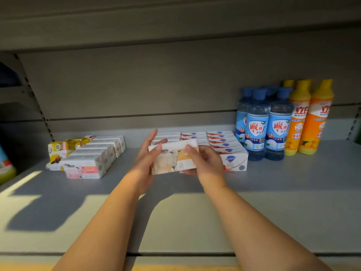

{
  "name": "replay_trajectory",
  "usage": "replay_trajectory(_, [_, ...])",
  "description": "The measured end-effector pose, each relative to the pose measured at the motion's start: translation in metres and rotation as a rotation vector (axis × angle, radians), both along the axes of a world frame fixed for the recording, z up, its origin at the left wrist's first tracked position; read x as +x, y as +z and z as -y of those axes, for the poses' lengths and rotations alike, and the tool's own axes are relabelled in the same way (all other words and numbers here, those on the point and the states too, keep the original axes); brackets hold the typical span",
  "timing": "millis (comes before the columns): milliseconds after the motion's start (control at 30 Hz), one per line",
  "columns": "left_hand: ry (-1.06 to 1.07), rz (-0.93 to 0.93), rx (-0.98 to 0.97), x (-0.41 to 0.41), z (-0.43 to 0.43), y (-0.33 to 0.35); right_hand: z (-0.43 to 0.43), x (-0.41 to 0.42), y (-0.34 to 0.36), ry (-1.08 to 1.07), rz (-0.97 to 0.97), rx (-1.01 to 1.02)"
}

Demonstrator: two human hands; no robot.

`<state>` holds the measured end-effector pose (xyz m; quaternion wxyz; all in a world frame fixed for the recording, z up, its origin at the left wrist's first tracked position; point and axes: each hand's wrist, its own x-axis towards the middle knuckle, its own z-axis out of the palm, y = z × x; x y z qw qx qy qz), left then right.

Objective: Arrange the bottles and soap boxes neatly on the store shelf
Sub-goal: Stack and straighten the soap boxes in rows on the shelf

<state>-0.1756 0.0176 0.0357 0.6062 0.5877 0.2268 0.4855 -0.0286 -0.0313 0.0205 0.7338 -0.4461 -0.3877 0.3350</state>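
Note:
Both my hands hold one white soap box [172,159] with a goat picture and a yellow patch, above the grey shelf [273,192]. My left hand [145,155] grips its left end, thumb on top. My right hand [203,160] pinches its right end. Behind it stand rows of white and red soap boxes [224,145]. A row of white and pink soap boxes [93,157] sits to the left. Blue bottles [261,124] and orange bottles [308,118] stand upright at the right.
Yellow-wrapped soap packs [62,149] lie loosely at the far left, behind the pink row. The shelf above hangs low over the scene. A slotted upright [37,98] bounds the left side. A green-bottomed item [4,167] shows at the left edge.

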Motion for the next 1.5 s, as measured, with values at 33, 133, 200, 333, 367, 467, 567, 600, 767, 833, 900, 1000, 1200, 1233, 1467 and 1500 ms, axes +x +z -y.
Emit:
replay_trajectory(33, [-0.006, 0.031, 0.054, 0.002, 0.002, -0.002, 0.000, 0.000, 0.004, 0.062, -0.171, -0.089])
replay_trajectory(133, [0.084, -0.037, 0.345, 0.005, 0.009, -0.005, 0.004, -0.002, 0.012, 0.376, -0.568, -0.326])
replay_trajectory(200, [0.193, -0.059, 0.477, 0.004, 0.011, -0.004, 0.008, -0.004, 0.015, 0.532, -0.595, -0.429])
replay_trajectory(333, [0.515, -0.061, 0.436, 0.004, 0.010, 0.001, 0.013, -0.012, 0.014, 0.680, -0.397, -0.418])
replay_trajectory(367, [0.627, -0.085, 0.362, 0.004, 0.007, 0.002, 0.014, -0.016, 0.012, 0.695, -0.333, -0.384])
replay_trajectory(467, [0.754, -0.131, 0.062, 0.002, -0.004, 0.003, 0.011, -0.026, 0.004, 0.544, 0.004, -0.248])
replay_trajectory(567, [0.752, -0.195, -0.015, 0.002, -0.008, -0.001, 0.007, -0.023, 0.001, 0.267, 0.209, -0.085])
replay_trajectory(600, [0.718, -0.172, -0.028, 0.003, -0.008, -0.002, 0.006, -0.020, 0.001, 0.216, 0.224, -0.044])
replay_trajectory(767, [0.475, -0.064, 0.030, 0.008, 0.004, 0.001, 0.002, -0.011, 0.001, 0.092, 0.089, -0.002])
replay_trajectory(833, [0.330, -0.008, 0.120, 0.008, 0.009, -0.002, -0.001, -0.008, 0.004, 0.098, -0.068, -0.102])
replay_trajectory(900, [0.224, -0.029, 0.236, 0.009, 0.014, -0.006, -0.002, -0.005, 0.007, 0.165, -0.188, -0.259])
replay_trajectory(1000, [0.285, -0.070, 0.322, 0.008, 0.017, -0.004, 0.003, -0.003, 0.007, 0.358, -0.360, -0.413])
replay_trajectory(1200, [0.366, -0.112, 0.498, 0.004, 0.020, 0.004, 0.004, -0.007, 0.004, 0.613, -0.447, -0.551])
replay_trajectory(1233, [0.355, -0.111, 0.503, 0.006, 0.021, 0.002, 0.004, -0.009, 0.003, 0.633, -0.470, -0.561])
replay_trajectory(1467, [0.247, -0.156, 0.586, 0.016, 0.029, -0.006, -0.006, -0.011, -0.004, 0.529, -0.658, -0.397])
replay_trajectory(1500, [0.255, -0.138, 0.548, 0.016, 0.027, -0.005, -0.007, -0.011, -0.003, 0.485, -0.687, -0.340])
